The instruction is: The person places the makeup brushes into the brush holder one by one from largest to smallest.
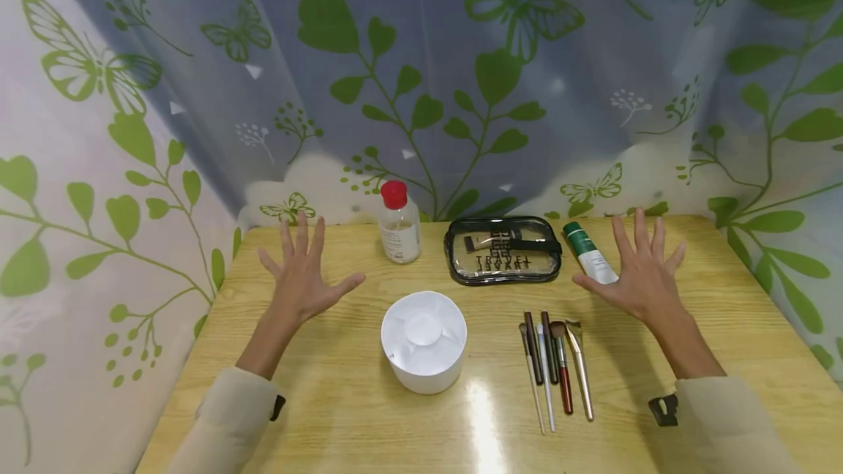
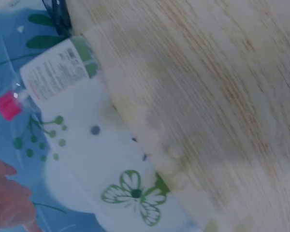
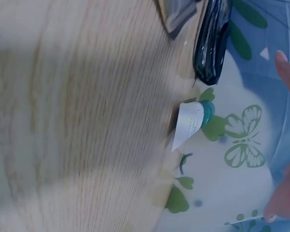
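Both hands are spread wide above the table. My left hand [image 1: 303,287] has its fingers straight and holds nothing; a clear bottle with a red cap [image 1: 400,236] is to its right. My right hand [image 1: 642,280] also holds nothing, its thumb overlapping the lower end of a white tube with a green cap [image 1: 588,251] in the head view. Between the hands stands a round white container [image 1: 428,379] with a divided inside. Several makeup brushes [image 1: 564,368] lie side by side to its right. Behind them is a clear black-edged travel pouch [image 1: 503,269] with a brush inside.
The wooden table [image 1: 329,401] reaches back to a curtain [image 1: 421,123] printed with leaves and butterflies. Curtain fabric also hangs along the left and right sides. The bottle, pouch and tube stand or lie near the table's back edge.
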{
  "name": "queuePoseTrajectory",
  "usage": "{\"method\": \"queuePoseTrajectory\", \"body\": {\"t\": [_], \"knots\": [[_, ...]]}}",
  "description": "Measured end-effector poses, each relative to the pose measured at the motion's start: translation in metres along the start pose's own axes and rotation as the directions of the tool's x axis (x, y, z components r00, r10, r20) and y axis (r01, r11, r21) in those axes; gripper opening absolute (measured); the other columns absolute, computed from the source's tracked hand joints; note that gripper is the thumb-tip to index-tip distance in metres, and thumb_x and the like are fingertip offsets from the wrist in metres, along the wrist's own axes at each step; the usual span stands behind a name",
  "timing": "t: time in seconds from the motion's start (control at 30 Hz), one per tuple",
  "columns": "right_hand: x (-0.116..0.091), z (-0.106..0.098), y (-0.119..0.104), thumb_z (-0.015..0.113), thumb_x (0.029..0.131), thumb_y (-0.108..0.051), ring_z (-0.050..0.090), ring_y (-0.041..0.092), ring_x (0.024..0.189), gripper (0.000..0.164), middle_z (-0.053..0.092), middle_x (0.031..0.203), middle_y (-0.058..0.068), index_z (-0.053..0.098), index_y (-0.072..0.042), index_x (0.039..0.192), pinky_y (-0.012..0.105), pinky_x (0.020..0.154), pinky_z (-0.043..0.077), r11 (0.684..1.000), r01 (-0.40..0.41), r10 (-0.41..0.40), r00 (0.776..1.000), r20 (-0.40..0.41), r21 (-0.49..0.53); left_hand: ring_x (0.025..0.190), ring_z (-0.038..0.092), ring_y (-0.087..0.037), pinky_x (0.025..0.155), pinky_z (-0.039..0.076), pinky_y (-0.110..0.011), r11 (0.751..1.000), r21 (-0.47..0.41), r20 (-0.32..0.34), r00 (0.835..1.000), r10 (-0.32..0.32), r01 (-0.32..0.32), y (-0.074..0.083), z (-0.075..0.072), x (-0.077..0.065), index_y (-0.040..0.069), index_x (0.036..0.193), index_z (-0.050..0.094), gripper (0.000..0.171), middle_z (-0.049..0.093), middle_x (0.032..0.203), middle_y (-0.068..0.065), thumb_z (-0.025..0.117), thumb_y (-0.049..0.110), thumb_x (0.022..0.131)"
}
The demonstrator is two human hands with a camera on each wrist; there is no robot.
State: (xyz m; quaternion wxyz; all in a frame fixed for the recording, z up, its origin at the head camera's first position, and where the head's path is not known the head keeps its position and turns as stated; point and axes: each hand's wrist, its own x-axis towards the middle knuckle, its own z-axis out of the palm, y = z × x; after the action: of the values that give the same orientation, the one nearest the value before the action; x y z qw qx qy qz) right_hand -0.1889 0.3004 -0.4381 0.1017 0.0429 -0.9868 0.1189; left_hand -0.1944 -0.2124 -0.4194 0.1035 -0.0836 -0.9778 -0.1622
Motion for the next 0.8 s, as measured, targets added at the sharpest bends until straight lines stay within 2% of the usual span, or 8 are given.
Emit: {"method": "queuePoseTrajectory", "body": {"t": [0.17, 0.3, 0.43, 0.53, 0.67, 0.8], "knots": [[-0.009, -0.003, -0.006, 0.063, 0.075, -0.066, -0.012, 0.051, 0.140, 0.115, -0.014, 0.158, 0.016, -0.004, -0.018, 0.154, 0.084, 0.093, 0.000, 0.998, 0.002, -0.004, 1.000, 0.026, 0.063, 0.145, -0.019, -0.034, 0.099, -0.010, -0.078, 0.998, -0.056, 0.021, 0.999, 0.034, -0.033, 0.010, -0.005, -0.009, 0.020, 0.154, 0.005, 0.109, -0.008, 0.161, -0.004, 0.061, 0.069, 0.075], [-0.017, -0.006, -0.012, 0.066, 0.077, -0.060, -0.006, 0.053, 0.140, 0.111, -0.009, 0.158, 0.022, 0.001, -0.012, 0.154, 0.081, 0.096, 0.010, 0.985, -0.003, -0.009, 0.998, 0.070, 0.172, 0.146, -0.015, -0.033, 0.101, -0.009, -0.077, 0.993, -0.109, 0.038, 0.998, 0.058, -0.053, 0.017, -0.009, -0.016, 0.021, 0.154, 0.007, 0.107, -0.003, 0.161, -0.005, 0.065, 0.065, 0.074], [-0.026, -0.006, -0.015, 0.068, 0.080, -0.054, 0.013, 0.058, 0.135, 0.109, 0.006, 0.155, 0.031, 0.002, -0.010, 0.153, 0.077, 0.095, 0.022, 0.963, -0.027, -0.007, 0.992, 0.125, 0.267, 0.147, -0.008, -0.034, 0.104, -0.003, -0.076, 0.984, -0.144, 0.066, 0.991, 0.114, -0.103, 0.024, -0.010, -0.024, 0.022, 0.154, 0.011, 0.107, 0.003, 0.161, -0.005, 0.069, 0.062, 0.073], [-0.033, -0.005, -0.017, 0.068, 0.081, -0.053, 0.026, 0.059, 0.129, 0.106, 0.019, 0.151, 0.034, 0.005, -0.010, 0.153, 0.075, 0.095, 0.027, 0.954, -0.041, -0.002, 0.990, 0.142, 0.298, 0.148, -0.001, -0.035, 0.106, 0.007, -0.074, 0.972, -0.177, 0.083, 0.982, 0.171, -0.154, 0.029, -0.009, -0.029, 0.021, 0.153, 0.015, 0.106, 0.009, 0.161, -0.006, 0.072, 0.058, 0.071], [-0.041, -0.001, -0.019, 0.067, 0.082, -0.052, 0.034, 0.056, 0.126, 0.100, 0.033, 0.144, 0.034, 0.014, -0.005, 0.152, 0.072, 0.093, 0.033, 0.947, -0.054, 0.006, 0.989, 0.150, 0.318, 0.147, 0.007, -0.037, 0.106, 0.018, -0.071, 0.948, -0.250, 0.091, 0.969, 0.228, -0.200, 0.035, -0.006, -0.035, 0.018, 0.153, 0.019, 0.104, 0.014, 0.160, -0.008, 0.074, 0.054, 0.071], [-0.049, 0.002, -0.022, 0.067, 0.083, -0.051, 0.048, 0.053, 0.116, 0.093, 0.043, 0.137, 0.032, 0.025, 0.003, 0.147, 0.064, 0.086, 0.045, 0.940, -0.081, 0.018, 0.982, 0.188, 0.333, 0.147, 0.010, -0.035, 0.107, 0.023, -0.068, 0.925, -0.315, 0.128, 0.957, 0.262, -0.211, 0.040, -0.001, -0.039, 0.015, 0.152, 0.020, 0.105, 0.016, 0.160, -0.009, 0.074, 0.054, 0.072]]}}
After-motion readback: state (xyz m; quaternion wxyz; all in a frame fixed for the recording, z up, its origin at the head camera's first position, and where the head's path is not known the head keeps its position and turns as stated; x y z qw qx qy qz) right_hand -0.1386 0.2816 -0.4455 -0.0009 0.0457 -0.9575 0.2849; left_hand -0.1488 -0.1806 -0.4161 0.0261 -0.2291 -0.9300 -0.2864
